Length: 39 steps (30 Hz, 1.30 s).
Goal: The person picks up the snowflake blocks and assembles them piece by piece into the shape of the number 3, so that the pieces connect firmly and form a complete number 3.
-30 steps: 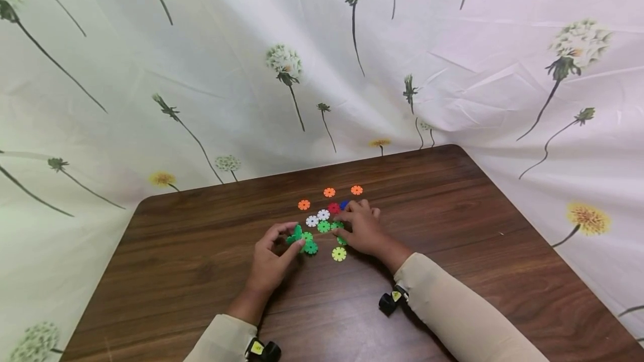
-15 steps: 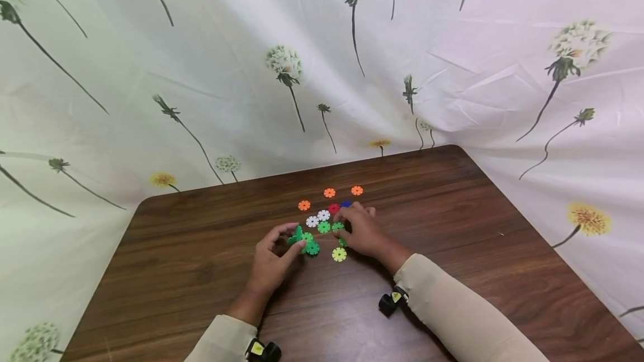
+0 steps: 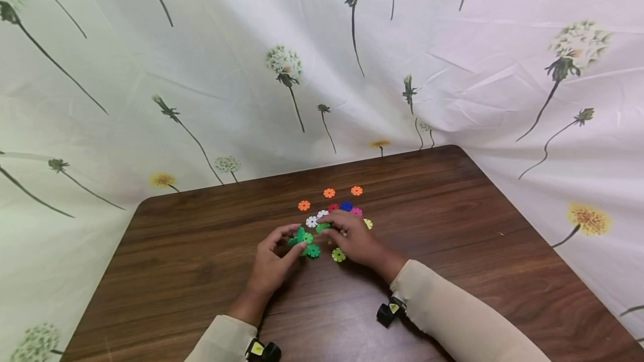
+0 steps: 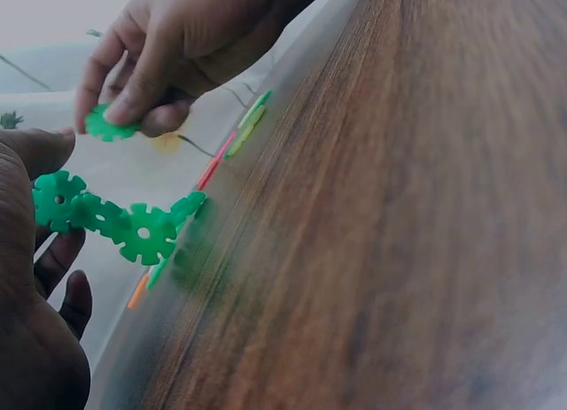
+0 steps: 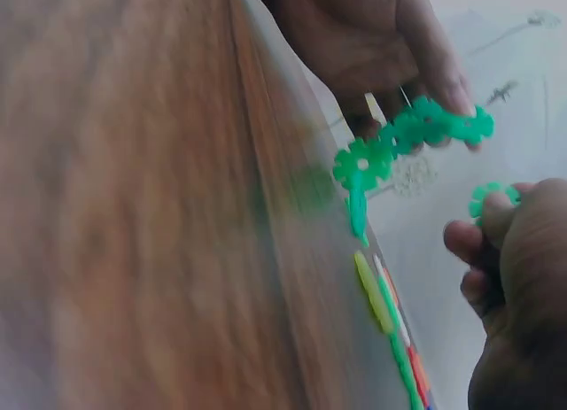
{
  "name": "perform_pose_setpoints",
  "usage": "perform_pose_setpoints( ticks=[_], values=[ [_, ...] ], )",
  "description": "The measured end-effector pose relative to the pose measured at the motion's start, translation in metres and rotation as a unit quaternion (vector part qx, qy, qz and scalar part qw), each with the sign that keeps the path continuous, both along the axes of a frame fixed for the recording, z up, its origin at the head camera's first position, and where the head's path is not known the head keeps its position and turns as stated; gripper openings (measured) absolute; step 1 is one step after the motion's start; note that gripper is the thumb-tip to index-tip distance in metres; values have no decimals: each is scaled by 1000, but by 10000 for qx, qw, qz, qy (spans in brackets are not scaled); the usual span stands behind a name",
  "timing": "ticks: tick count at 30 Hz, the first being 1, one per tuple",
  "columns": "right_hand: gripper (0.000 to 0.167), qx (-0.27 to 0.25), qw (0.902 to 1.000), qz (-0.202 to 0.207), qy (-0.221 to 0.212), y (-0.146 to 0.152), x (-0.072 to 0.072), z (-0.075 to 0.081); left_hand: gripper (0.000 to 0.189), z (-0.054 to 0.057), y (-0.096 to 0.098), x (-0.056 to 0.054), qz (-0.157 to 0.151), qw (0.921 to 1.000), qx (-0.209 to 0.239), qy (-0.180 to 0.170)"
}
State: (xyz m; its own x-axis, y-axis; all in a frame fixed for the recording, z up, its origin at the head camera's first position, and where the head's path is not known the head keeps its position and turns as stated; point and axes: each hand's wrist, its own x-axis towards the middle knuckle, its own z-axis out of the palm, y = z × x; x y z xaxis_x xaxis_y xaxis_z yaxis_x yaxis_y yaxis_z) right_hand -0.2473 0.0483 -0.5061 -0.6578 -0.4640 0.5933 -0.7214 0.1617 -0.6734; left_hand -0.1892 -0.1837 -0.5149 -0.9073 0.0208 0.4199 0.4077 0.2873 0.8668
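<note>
My left hand [image 3: 271, 261] holds a chain of several linked green notched discs [image 4: 146, 235] between thumb and fingers; its lower end hangs near the tabletop. Across from it, my right hand [image 3: 359, 239] pinches a single green notched disc [image 4: 111, 124] between thumb and forefinger, raised above the table. In the right wrist view a gap separates this disc [image 5: 492, 197] from the chain [image 5: 416, 131]. Two white discs [image 3: 312, 222] lie just beyond the hands, one partly covered by the right fingers. A yellow-green disc [image 3: 339, 255] lies nearer, between the hands.
Farther back on the brown wooden table [image 3: 191, 250] lie orange discs [image 3: 329, 193], a red disc [image 3: 334, 207], a blue disc [image 3: 346, 205], a pink disc [image 3: 356, 211] and a yellow disc [image 3: 369, 223]. A dandelion-print curtain [image 3: 226, 99] hangs behind the table.
My right hand has picked up a green disc and moved left with it toward the chain. The pink and yellow discs have come into view. My left hand has hardly moved.
</note>
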Motion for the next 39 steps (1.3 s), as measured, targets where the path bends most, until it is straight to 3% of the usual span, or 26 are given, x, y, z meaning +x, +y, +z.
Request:
perform_pose_setpoints(
  ticks=[9,19,24,31,39],
  values=[
    [31,-683,9973,243,-90,-10,11,5,37,1,1,-1,-280,9992,87,270],
    [35,-713,9968,251,238,-15,18,11,37,0,0,-1,-554,9970,240,491],
    [37,-716,9969,277,188,-16,18,12,35,-2,-1,-3,-656,9957,207,624],
    [40,-525,9985,12,161,-17,21,14,37,-1,-1,-3,-640,9951,140,745],
    [35,-433,9953,-103,855,-18,21,14,38,-1,1,-1,-614,9953,7,750]
  ],
)
